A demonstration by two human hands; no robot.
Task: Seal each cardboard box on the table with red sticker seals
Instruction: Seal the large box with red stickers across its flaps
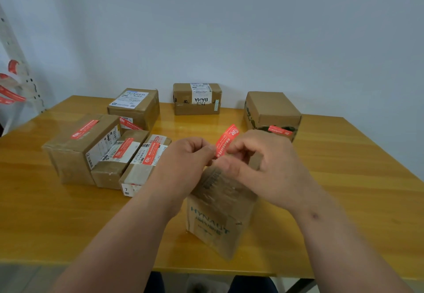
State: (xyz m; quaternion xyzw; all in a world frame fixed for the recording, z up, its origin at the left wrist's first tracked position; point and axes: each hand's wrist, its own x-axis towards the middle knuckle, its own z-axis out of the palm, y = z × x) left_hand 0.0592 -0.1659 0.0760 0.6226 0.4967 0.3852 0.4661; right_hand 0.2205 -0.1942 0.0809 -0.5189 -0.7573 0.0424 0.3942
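Observation:
A red sticker seal [227, 140] with white print stands tilted above a cardboard box [218, 214] printed HYNAUT near the table's front edge. My left hand [183, 159] pinches the sticker's lower end from the left. My right hand [259, 162] pinches it from the right, fingers curled over the box's far top, which they hide. Three boxes at the left carry red seals on top: a large box [80, 146], a narrow box [119, 157] and a flat box [144, 162]. The back right box [271, 114] has a red seal on its front.
Two more boxes stand at the back: one with a white label [135, 107] and one marked BAHA [197, 99] against the wall. A strip of red stickers [11, 91] hangs on a rack at far left. The yellow wooden table [344, 166] ends close to me.

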